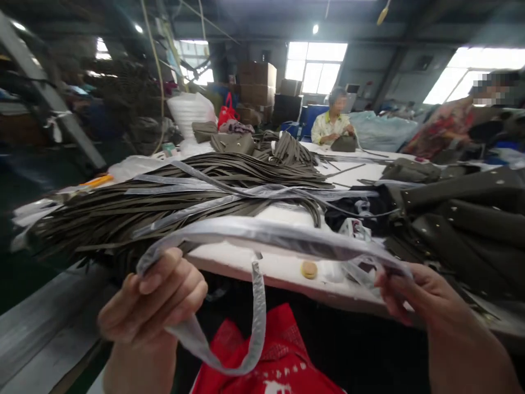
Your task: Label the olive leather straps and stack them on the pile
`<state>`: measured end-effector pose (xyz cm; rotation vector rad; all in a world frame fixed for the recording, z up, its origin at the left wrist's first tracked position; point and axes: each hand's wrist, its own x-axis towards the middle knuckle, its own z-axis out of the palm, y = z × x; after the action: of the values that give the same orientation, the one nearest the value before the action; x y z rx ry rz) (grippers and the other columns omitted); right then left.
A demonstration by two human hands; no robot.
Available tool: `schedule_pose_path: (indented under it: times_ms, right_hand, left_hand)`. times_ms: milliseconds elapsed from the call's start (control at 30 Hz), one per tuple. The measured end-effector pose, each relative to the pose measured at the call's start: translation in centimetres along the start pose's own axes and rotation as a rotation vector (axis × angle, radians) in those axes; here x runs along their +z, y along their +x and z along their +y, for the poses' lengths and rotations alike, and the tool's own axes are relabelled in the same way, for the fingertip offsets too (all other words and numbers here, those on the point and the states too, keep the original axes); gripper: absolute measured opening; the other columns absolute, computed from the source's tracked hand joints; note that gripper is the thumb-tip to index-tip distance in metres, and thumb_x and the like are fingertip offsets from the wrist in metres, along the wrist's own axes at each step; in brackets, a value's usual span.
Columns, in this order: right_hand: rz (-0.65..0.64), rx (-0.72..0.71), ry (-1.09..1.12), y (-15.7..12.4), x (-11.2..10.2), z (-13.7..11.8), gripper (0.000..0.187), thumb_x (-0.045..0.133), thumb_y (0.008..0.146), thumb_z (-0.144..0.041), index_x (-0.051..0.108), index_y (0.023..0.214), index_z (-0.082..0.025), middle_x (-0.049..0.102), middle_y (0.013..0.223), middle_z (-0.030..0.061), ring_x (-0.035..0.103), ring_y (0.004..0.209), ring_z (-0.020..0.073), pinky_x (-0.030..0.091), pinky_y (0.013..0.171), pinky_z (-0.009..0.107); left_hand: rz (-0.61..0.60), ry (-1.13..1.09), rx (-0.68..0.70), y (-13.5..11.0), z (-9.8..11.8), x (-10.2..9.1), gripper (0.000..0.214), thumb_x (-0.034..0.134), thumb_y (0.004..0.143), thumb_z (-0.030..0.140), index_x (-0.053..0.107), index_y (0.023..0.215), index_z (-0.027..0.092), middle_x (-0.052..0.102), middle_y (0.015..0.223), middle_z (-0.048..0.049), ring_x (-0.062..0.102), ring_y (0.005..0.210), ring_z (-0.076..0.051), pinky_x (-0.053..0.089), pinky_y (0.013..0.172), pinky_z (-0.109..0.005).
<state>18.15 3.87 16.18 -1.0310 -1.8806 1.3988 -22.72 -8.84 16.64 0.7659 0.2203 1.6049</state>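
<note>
A long strap wrapped in clear plastic (262, 234) stretches between my two hands in front of the white table (283, 265). My left hand (153, 303) is curled round its left end, thumb pressed on top, and the loose plastic loops down below. My right hand (414, 295) pinches the right end with its fingertips. Behind the strap lies a big pile of dark olive straps (172, 197) spread across the table.
Dark olive bag pieces (471, 224) are heaped at the right. A red bag (270, 355) sits below the table edge. A small round tan object (309, 269) lies on the table. Two people work at the far end; boxes and sacks stand behind.
</note>
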Motion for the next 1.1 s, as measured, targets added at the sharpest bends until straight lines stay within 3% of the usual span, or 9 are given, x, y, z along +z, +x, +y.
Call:
schedule_pose_path:
  times_ms: [100, 267, 400, 533, 633, 700, 767, 933, 1100]
  right_hand:
    - [-0.068, 0.05, 0.226, -2.0, 0.6, -1.6, 0.04, 0.06, 0.084, -0.057, 0.064, 0.077, -0.019, 0.06, 0.054, 0.001, 0.047, 0.032, 0.0093, 0.032, 0.03, 0.018]
    - [0.219, -0.153, 0.355, -3.1, 1.4, -3.6, 0.04, 0.067, 0.079, -0.056, 0.056, 0.062, -0.021, 0.045, 0.037, -0.0071, 0.034, 0.025, 0.0065, 0.04, 0.038, 0.024]
    - [0.343, -0.313, 0.401, -5.0, 0.2, -5.8, 0.035, 0.067, 0.082, -0.049, 0.054, 0.061, -0.024, 0.029, 0.029, -0.012, 0.023, 0.021, 0.0062, 0.033, 0.033, 0.022]
    - [0.439, -0.332, 0.465, -7.3, -2.2, -7.2, 0.03, 0.065, 0.085, -0.042, 0.052, 0.065, -0.024, 0.02, 0.032, -0.0152, 0.012, 0.02, 0.0033, 0.024, 0.031, 0.021]
    - [0.645, -0.218, 0.537, -7.9, -3.5, -7.4, 0.031, 0.04, 0.097, -0.034, 0.052, 0.071, -0.023, 0.023, 0.04, -0.0138, 0.008, 0.026, 0.002, 0.027, 0.036, 0.021]
    - [0.749, -0.162, 0.621, -7.7, -3.7, -6.9, 0.037, 0.028, 0.101, -0.027, 0.054, 0.076, -0.021, 0.027, 0.046, -0.0123, 0.01, 0.03, 0.0027, 0.032, 0.041, 0.02]
    - [0.781, -0.146, 0.737, -7.2, -3.3, -6.0, 0.033, 0.031, 0.101, -0.026, 0.056, 0.08, -0.019, 0.031, 0.05, -0.0117, 0.015, 0.033, 0.0025, 0.038, 0.046, 0.017]
    - [0.897, -0.198, 0.822, -6.6, -1.9, -2.6, 0.015, 0.049, 0.096, -0.023, 0.056, 0.083, -0.02, 0.042, 0.059, -0.0106, 0.034, 0.039, 0.0017, 0.049, 0.059, 0.015]
    - [1.245, -0.154, 0.873, -8.8, -4.0, 2.3, 0.03, 0.033, 0.098, -0.018, 0.059, 0.083, -0.02, 0.055, 0.066, -0.0058, 0.053, 0.049, 0.0045, 0.054, 0.066, 0.021]
  left_hand:
    - [-0.008, -0.059, -0.173, 3.9, -3.2, 4.3, 0.016, 0.07, 0.079, 0.028, 0.058, 0.071, 0.021, 0.019, 0.034, 0.0147, 0.012, 0.026, -0.003, 0.048, 0.046, -0.017]
    - [-0.161, -0.158, -0.242, 8.5, -8.2, 12.2, 0.039, 0.056, 0.088, 0.041, 0.044, 0.057, 0.02, 0.016, 0.038, 0.0116, 0.012, 0.028, -0.004, 0.042, 0.042, -0.018]
    - [-0.236, -0.094, -0.277, 10.3, -9.9, 15.2, 0.048, 0.046, 0.091, 0.05, 0.038, 0.054, 0.021, 0.016, 0.037, 0.0111, 0.017, 0.026, -0.005, 0.043, 0.044, -0.022]
    - [-0.228, 0.107, -0.271, 11.5, -15.2, 12.4, 0.042, 0.046, 0.089, 0.051, 0.041, 0.06, 0.02, 0.022, 0.037, 0.0119, 0.028, 0.03, -0.005, 0.047, 0.055, -0.025]
    - [-0.287, 0.679, -0.533, 10.5, -21.0, 7.7, 0.039, 0.045, 0.089, 0.053, 0.053, 0.076, 0.017, 0.05, 0.049, 0.0032, 0.056, 0.05, -0.015, 0.051, 0.062, -0.031]
    - [-0.425, 1.202, -0.61, 8.6, -23.9, 5.2, 0.037, 0.056, 0.085, 0.046, 0.059, 0.097, 0.011, 0.069, 0.09, -0.0139, 0.066, 0.089, -0.028, 0.051, 0.084, -0.041]
    - [-0.526, 1.471, -0.519, 6.3, -25.3, 4.0, 0.049, 0.055, 0.089, 0.04, 0.051, 0.123, 0.006, 0.055, 0.13, -0.0249, 0.051, 0.123, -0.034, 0.039, 0.105, -0.047]
    - [-0.841, 1.135, -0.42, 2.8, -26.1, 4.6, 0.055, 0.05, 0.092, 0.049, 0.047, 0.136, 0.015, 0.052, 0.139, -0.0149, 0.046, 0.129, -0.028, 0.034, 0.11, -0.04]
    - [-0.901, 0.472, -1.128, 2.5, -28.0, 1.6, 0.054, 0.04, 0.091, 0.065, 0.063, 0.097, 0.017, 0.06, 0.062, 0.0003, 0.063, 0.062, -0.017, 0.05, 0.064, -0.028]
